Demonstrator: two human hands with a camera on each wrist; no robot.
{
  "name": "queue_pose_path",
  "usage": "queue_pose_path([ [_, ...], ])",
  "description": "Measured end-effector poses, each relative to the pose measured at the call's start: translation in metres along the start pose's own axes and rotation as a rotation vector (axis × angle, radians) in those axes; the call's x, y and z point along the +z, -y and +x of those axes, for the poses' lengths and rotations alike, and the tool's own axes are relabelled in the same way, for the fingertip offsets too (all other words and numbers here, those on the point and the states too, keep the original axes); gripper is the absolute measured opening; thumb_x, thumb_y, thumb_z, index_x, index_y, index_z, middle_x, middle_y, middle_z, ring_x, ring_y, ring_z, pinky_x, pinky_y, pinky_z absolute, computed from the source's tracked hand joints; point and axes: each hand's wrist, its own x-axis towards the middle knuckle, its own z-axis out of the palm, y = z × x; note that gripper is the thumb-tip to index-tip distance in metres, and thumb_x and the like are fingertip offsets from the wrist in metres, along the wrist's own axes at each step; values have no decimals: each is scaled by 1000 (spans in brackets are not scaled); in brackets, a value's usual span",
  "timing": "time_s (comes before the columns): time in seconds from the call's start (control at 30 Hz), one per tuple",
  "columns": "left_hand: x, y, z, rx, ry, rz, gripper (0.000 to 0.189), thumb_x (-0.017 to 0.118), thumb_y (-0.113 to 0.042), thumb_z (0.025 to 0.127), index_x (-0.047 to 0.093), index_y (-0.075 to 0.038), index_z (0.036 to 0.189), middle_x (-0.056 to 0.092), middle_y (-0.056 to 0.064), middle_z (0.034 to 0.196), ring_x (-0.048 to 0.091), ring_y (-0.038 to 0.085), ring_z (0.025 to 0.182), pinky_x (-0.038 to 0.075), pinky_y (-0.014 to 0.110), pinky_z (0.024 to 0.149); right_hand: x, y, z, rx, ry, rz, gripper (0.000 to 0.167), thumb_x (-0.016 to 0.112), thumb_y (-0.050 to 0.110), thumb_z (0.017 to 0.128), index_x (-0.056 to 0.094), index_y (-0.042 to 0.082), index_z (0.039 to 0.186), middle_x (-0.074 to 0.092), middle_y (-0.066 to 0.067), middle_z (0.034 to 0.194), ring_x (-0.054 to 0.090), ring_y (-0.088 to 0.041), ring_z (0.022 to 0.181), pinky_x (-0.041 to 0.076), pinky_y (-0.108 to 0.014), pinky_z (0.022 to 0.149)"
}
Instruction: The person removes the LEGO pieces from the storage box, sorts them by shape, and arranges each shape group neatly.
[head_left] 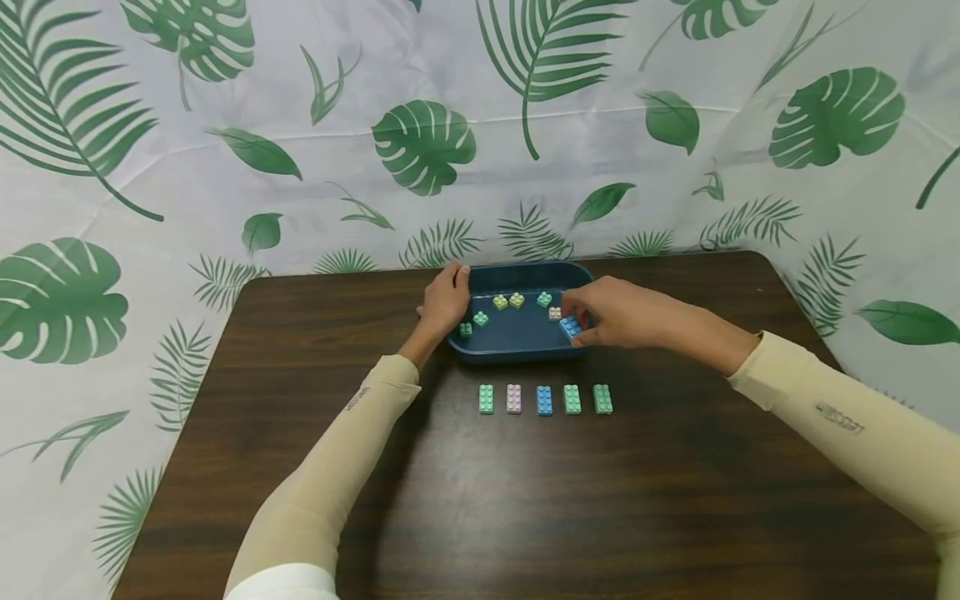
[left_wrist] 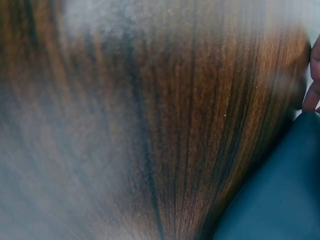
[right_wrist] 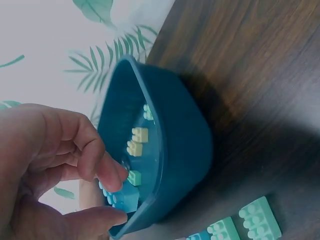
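Right hand (head_left: 618, 312) pinched blue brick (head_left: 572, 327) inside tray (head_left: 510, 357), near right wall; brick lay between thumb and fingertips, studs visible in right wrist view. Small pale pink block (head_left: 555, 313) lay just beside brick. Left hand (head_left: 446, 297) gripped tray at left rim. Five bricks (head_left: 544, 402) lay in row on table (head_left: 525, 500), nearer person than tray.

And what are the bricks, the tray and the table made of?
Bricks: plastic, most likely, with neat moulded studs and even colour.
Tray: probably plastic too, smooth with a slight shine, one dark blue all over.
Table: brown wood grain with a soft glare; it could be real wood or a printed wood look, I can't tell which.
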Motion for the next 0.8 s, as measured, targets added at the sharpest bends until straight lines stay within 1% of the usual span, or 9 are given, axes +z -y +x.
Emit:
queue_pose_path([
  [0.1, 1, 0, 1, -3, 3, -2, 36, 34, -43, 116, 58, -16, 115, 58, 11, 101, 62, 36, 112, 28, 78, 110, -5, -4, -12, 18, -28, 9, 35, 82, 18, 94, 69, 9, 125, 74, -3, 103, 68, -18, 91, 58, -41, 82],
  [0.3, 2, 0, 3, -18, 2, 0, 37, 34, -44, 116, 58, -16, 115, 56, 10, 101, 60, 35, 111, 26, 79, 112, -8, -9, -26, 52, -38, 26, 35, 82, 14, 93, 69, 8, 126, 75, -4, 105, 71, -24, 98, 59, -44, 86],
  [0.5, -1, 3, 2, -36, -4, 5, 39, 34, -45, 116, 58, -15, 116, 57, 11, 104, 59, 34, 111, 27, 77, 111, -2, -10, -33, 60, -40, 32, 34, 82, 16, 93, 69, 8, 124, 76, -2, 103, 71, -17, 95, 59, -42, 87],
  [0.7, 0, 0, 2, -37, 16, 4, 39, 34, -45, 116, 59, -16, 123, 61, 12, 113, 60, 35, 119, 28, 75, 112, 7, -12, -56, 75, -60, 26, 34, 83, 16, 92, 70, 8, 122, 75, 2, 100, 70, -13, 92, 60, -39, 84],
  [0.8, 1, -1, 2, -30, 18, -5, 39, 34, -45, 116, 59, -15, 124, 61, 13, 115, 59, 36, 120, 27, 74, 111, 13, -14, -67, 84, -63, 38, 33, 84, 15, 91, 71, 11, 121, 75, 3, 101, 71, -12, 93, 60, -38, 83],
])
